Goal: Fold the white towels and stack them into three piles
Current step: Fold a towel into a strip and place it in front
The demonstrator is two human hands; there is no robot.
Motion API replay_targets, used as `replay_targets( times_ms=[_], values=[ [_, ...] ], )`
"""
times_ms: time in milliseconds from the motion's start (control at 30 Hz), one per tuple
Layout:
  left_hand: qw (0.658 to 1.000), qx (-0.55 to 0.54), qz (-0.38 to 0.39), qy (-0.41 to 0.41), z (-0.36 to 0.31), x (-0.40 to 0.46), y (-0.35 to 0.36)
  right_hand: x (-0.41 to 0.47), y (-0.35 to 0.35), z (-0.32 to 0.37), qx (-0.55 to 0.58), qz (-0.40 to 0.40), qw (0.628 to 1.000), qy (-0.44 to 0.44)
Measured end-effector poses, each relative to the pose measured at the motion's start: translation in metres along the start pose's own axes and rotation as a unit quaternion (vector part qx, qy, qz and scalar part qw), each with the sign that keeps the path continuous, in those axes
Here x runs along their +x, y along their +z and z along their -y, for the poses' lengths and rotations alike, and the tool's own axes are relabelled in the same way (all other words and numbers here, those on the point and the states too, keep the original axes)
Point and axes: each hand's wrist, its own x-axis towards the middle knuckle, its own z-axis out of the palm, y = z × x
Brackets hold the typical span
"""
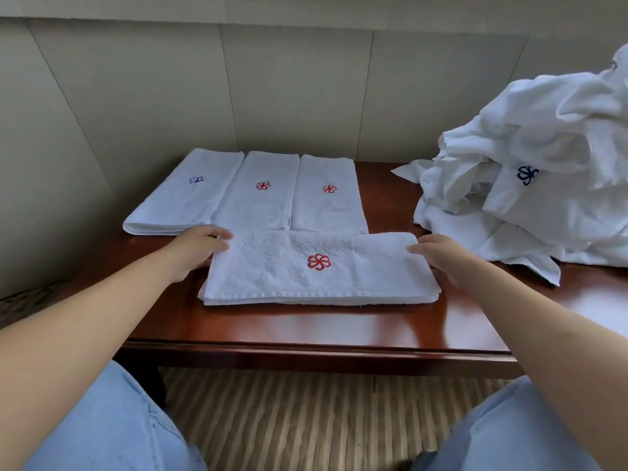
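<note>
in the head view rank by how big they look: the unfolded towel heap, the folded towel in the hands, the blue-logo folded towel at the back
1. unfolded towel heap
2. Unsure between folded towel in the hands and blue-logo folded towel: they look alike, and the held one is nearer the camera.

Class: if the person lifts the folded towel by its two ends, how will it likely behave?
The folded towel is soft terry, so its middle would probably sag. Its stacked layers may slip apart. It looks light; on the glossy table it should slide easily.
</note>
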Motion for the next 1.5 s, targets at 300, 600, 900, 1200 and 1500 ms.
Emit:
replay_targets(
  times_ms=[300,600,900,1200,1500],
  values=[
    [0.998,-0.038,-0.042,0.004,-0.002,0.032,0.002,0.035,0.007,-0.003,0.091,-0.005,0.996,-0.027],
    [0.967,0.243,-0.011,0.081,0.000,0.021,0.007,0.027,0.015,-0.001,-0.101,-0.028,0.991,-0.087],
    [0.972,0.222,0.077,-0.020,-0.006,-0.024,0.000,-0.004,0.009,-0.002,-0.192,-0.028,0.976,-0.096],
    [0.940,0.339,-0.009,0.040,-0.004,-0.022,0.009,-0.014,0.015,0.002,-0.272,-0.045,0.955,-0.105],
    [0.843,0.473,0.019,0.255,-0.040,-0.047,0.141,-0.058,0.116,0.070,-0.307,0.000,0.895,-0.325]
  ],
)
